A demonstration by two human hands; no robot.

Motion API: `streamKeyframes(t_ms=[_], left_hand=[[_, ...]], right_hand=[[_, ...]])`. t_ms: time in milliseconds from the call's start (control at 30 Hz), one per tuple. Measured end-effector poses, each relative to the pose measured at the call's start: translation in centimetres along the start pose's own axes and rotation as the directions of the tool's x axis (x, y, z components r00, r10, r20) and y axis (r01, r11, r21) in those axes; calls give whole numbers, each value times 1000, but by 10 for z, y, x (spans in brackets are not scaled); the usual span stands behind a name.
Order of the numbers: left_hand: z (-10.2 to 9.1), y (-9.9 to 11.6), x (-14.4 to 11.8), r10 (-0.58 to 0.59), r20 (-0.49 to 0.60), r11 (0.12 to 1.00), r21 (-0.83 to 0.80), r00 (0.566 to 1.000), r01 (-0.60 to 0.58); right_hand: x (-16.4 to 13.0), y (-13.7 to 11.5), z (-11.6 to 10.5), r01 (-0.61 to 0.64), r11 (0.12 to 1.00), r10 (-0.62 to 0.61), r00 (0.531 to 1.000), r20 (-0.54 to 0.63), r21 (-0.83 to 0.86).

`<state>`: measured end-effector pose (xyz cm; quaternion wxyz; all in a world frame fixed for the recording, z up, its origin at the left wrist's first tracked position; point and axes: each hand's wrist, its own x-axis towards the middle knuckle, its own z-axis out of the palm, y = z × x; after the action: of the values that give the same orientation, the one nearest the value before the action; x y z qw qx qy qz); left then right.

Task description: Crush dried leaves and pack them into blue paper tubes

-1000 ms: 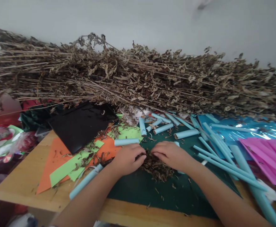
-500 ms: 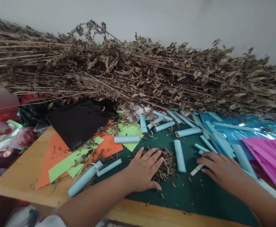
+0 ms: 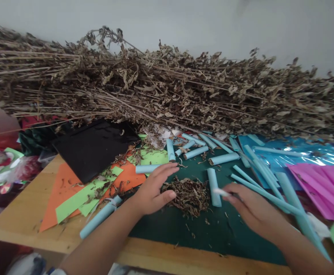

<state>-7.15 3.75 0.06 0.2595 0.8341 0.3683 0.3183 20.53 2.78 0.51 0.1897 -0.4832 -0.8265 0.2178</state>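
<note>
Left hand rests on the green mat, fingers loosely spread and gripping nothing, thumb at the 9 o'clock rim of the crumbled dry-leaf pile. The pile sits mid-mat, between both hands. Right hand, at 3 o'clock of the pile, is motion-blurred; a thin white stick shows at its fingertips, apparently pinched, though the grasp is hard to make out.

Edges and room: bare mat lies open from the pile toward 6 o'clock, as far as the wooden table edge. At 12 o'clock short blue paper rolls crowd the mat; one roll lies just beside the pile at 2 o'clock. Long blue tubes fan out past the right hand. The dried stalk heap blocks the whole far side. Orange and green paper sheets and a black sheet fill the 9–10 o'clock side.

Pink sheets are cut off by the frame's right edge.
</note>
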Motion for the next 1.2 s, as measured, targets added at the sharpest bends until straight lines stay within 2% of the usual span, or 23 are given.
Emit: streamKeyframes(t_ms=[33,67,133,200,267,333,400,500,600,667,733,833,1067,1200], left_hand=[[0,-2,1,-10,-22,1000,5,1000,10],[0,-3,2,-27,-29,999,29,999,28],[1,-4,5,-69,11,990,121,998,67],[3,-3,8,-99,125,969,237,987,67],[7,-3,9,-107,266,945,326,958,15],[14,-5,8,-119,356,924,381,927,-28],[23,-8,5,-140,396,902,429,908,-49],[36,-12,1,-159,412,871,486,897,-68],[40,-13,1,-181,403,860,508,897,-54],[40,-12,1,-194,396,860,508,898,-38],[39,-11,1,-186,387,866,499,903,-36],[38,-11,0,-160,368,881,472,916,-36],[37,-14,0,-149,372,886,462,916,-44],[38,-15,1,-151,376,889,456,914,-41]], right_hand=[[6,-11,3,32,997,-32,999,4,63],[12,-20,4,27,990,-20,999,-47,140],[23,-33,2,75,912,12,978,-208,404],[32,-40,-3,195,696,83,934,-348,691],[40,-46,-8,292,451,132,913,-386,844],[47,-54,-10,293,333,153,921,-358,896],[53,-64,-10,278,301,162,928,-336,912],[62,-78,-4,283,239,171,929,-327,929],[69,-86,13,296,143,127,941,-314,944],[72,-86,33,275,165,80,954,-291,947],[75,-83,56,213,238,49,972,-231,948],[77,-77,79,144,263,39,986,-160,954],[76,-72,71,165,272,25,984,-178,948],[78,-72,76,184,270,14,981,-195,945]])
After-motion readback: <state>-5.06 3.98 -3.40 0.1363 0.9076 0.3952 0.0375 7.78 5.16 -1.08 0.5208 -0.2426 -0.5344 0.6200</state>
